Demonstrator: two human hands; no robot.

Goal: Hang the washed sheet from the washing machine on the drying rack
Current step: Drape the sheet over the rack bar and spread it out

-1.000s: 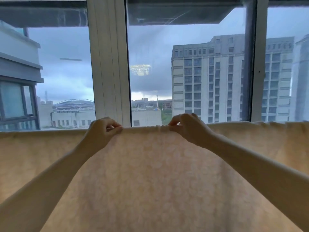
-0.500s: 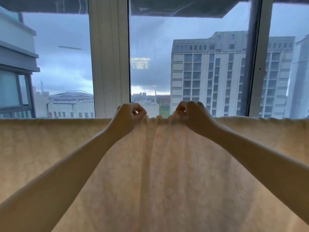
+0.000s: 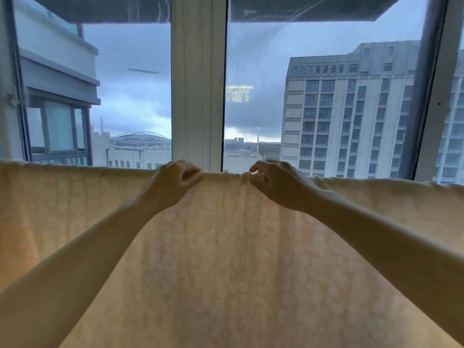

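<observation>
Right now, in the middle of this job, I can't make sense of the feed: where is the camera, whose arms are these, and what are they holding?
There is no machine here: these are a person's two bare arms. The one current picture comes from a camera worn on the person's head, looking forward and down, so the arms reach in from the bottom corners. The left hand and the right hand each pinch the top edge of a pale cream sheet, close together near the middle; that pinch is the grip. The sheet hangs spread across the whole width of the picture. Whatever bar it hangs over is hidden by the cloth. Behind it stands a white window frame, with tall buildings outside.
</observation>
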